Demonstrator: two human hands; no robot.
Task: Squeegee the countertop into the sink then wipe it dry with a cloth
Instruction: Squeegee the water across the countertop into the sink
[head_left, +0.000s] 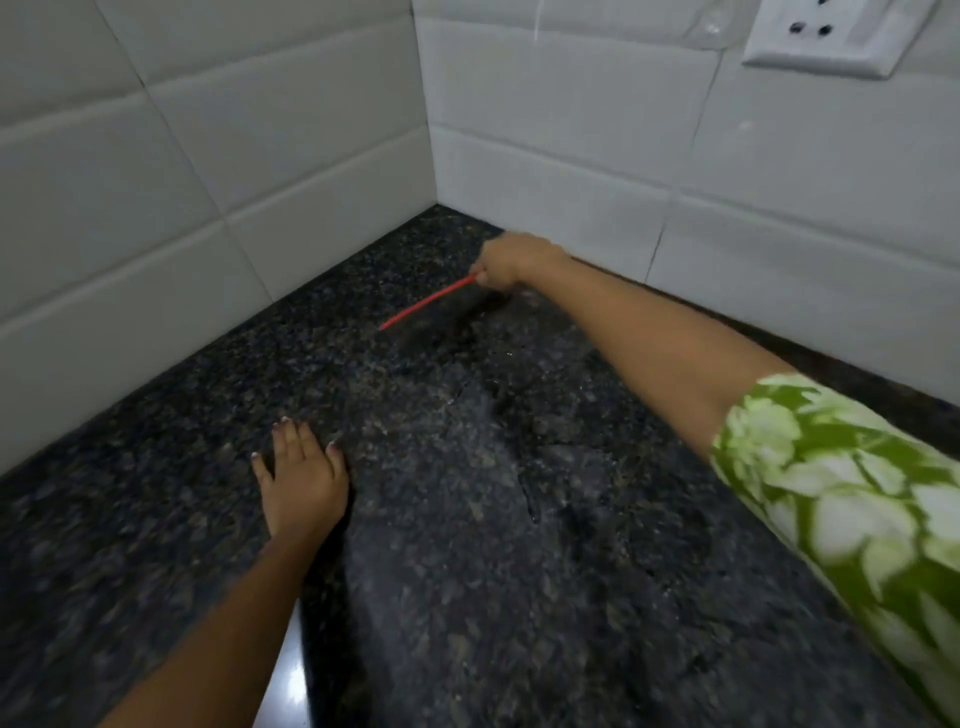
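The right hand (501, 260) curls around a red squeegee (428, 303), whose handle it hides; only a thin blurred edge shows, slanting left of it. The left hand (301, 475) lies flat, fingers together, on the speckled, wet-streaked granite worktop (519, 519).

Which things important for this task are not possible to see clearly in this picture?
- Squeegee, head view: only a thin red edge shows; the right hand covers its handle, and motion blur hides the blade shape.
- Sink: outside the frame, direction unknown.
- Cloth: not in view.
- Water on the countertop: the dark speckled stone and blur make wet areas hard to tell.
- Left hand: rests flat; its pressure cannot be judged.
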